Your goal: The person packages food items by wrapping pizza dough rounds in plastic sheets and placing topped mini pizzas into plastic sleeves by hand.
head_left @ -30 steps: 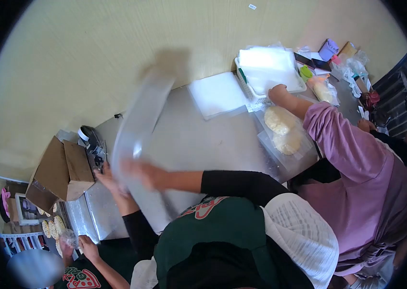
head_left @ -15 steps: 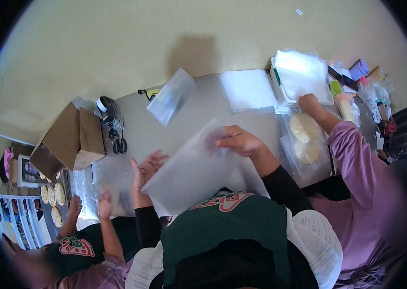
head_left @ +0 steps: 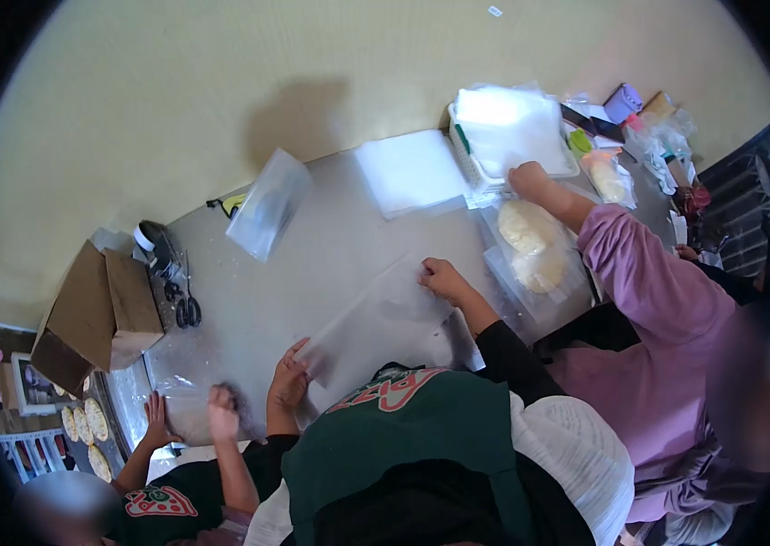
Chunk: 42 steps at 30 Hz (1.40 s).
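A large clear plastic bag (head_left: 376, 314) is stretched between my hands, low over the metal table in front of my apron. My right hand (head_left: 440, 278) pinches its upper right corner. At its left edge, my left hand (head_left: 290, 375) has its fingers closed on the plastic. Farther back, a folded stack of clear plastic (head_left: 268, 205) lies by a yellow item (head_left: 233, 202). White sheets (head_left: 411, 174) lie flat near the wall. To the right, round pale dough pieces (head_left: 525, 227) rest on clear plastic.
An open cardboard box (head_left: 85, 318) and black scissors (head_left: 188, 311) are at left. A co-worker's hands (head_left: 224, 411) are over plastic at lower left, near topped flatbreads (head_left: 96, 419). Another co-worker's hand (head_left: 533, 179) touches the white basket (head_left: 471, 168). A purple container (head_left: 623, 103) stands behind.
The bag has been lowered and spread out between my hands. My left hand, open before, has closed on its edge. The lower-left co-worker's hands have moved over plastic. The view has shifted.
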### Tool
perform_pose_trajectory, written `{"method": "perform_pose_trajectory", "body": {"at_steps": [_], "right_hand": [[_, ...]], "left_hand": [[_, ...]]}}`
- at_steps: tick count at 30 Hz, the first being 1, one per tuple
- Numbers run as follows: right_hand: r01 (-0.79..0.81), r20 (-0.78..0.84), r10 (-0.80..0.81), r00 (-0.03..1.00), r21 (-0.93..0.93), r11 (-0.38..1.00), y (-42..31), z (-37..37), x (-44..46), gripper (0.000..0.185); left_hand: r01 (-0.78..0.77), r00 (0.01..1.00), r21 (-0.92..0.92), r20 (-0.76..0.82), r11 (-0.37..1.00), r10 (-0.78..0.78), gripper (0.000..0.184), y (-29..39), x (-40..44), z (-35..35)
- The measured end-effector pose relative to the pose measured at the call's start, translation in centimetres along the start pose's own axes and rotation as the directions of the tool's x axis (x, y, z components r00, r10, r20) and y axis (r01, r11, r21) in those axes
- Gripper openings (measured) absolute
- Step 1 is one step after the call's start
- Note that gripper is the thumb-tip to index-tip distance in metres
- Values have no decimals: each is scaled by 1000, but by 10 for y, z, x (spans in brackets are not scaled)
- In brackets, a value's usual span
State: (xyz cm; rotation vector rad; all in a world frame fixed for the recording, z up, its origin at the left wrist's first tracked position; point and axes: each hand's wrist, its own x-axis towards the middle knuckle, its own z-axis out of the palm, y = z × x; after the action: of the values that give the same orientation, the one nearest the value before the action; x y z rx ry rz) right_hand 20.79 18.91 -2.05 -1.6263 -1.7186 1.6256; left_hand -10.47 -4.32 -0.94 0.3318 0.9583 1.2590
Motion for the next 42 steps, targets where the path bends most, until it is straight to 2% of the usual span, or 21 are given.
{"method": "perform_pose_trajectory", "body": {"at_steps": [1,4,5,8,11,13,14,17,21,23,26,29,32,35,38,41,42], "right_hand": [[4,-18,-4,1000,41,999,0,1,-3,17],[20,-49,-12,999,159,987,4,0,-8,14],[25,-54,-14,998,199,980,6,2,-9,13],[13,-144,9,990,148,989,11,8,-10,17],[10,-196,1,981,57,998,1,11,-17,23],[99,-309,-135,941,-128,987,13,17,-11,26],[139,-353,-210,912,-217,966,22,19,-7,27],[45,-399,-197,895,-360,932,22,21,-10,29],[128,-442,-319,838,-411,903,31,31,-17,23],[151,-457,-351,817,-418,896,34,34,-19,25],[120,-387,-311,868,-444,888,30,30,-21,28],[155,-416,-352,839,-436,886,31,31,-22,29],[170,-416,-357,836,-423,890,33,31,-23,30],[163,-390,-332,859,-405,899,32,27,-24,32],[167,-379,-337,862,-416,894,32,26,-23,33],[152,-394,-320,862,-400,904,29,27,-24,32],[145,-394,-319,862,-412,900,29,26,-24,32]], "left_hand": [[54,998,70,-42,996,-51,64,0,-1,2],[82,983,-1,-166,997,-81,56,-15,-1,-1],[75,979,27,-193,997,-68,54,-20,0,-3],[42,968,153,-253,987,-2,46,-27,1,-1],[11,960,375,-265,927,96,40,-27,6,9],[-3,947,543,-268,840,177,37,-18,12,4],[2,913,596,-328,803,242,35,-11,17,6],[91,831,568,-495,818,252,34,26,38,4],[-88,717,733,-424,675,554,34,63,104,-49],[-126,680,674,-475,728,558,44,94,128,-39],[-123,603,692,-517,711,607,67,111,184,-65],[-27,619,615,-609,788,496,85,125,214,-59],[32,579,646,-634,763,513,89,124,242,-73],[13,538,518,-725,855,431,73,128,242,-50],[35,623,470,-700,882,348,48,131,252,-67],[-61,670,375,-671,925,317,31,138,235,-44],[-171,697,395,-599,902,395,29,135,235,-46]]}}
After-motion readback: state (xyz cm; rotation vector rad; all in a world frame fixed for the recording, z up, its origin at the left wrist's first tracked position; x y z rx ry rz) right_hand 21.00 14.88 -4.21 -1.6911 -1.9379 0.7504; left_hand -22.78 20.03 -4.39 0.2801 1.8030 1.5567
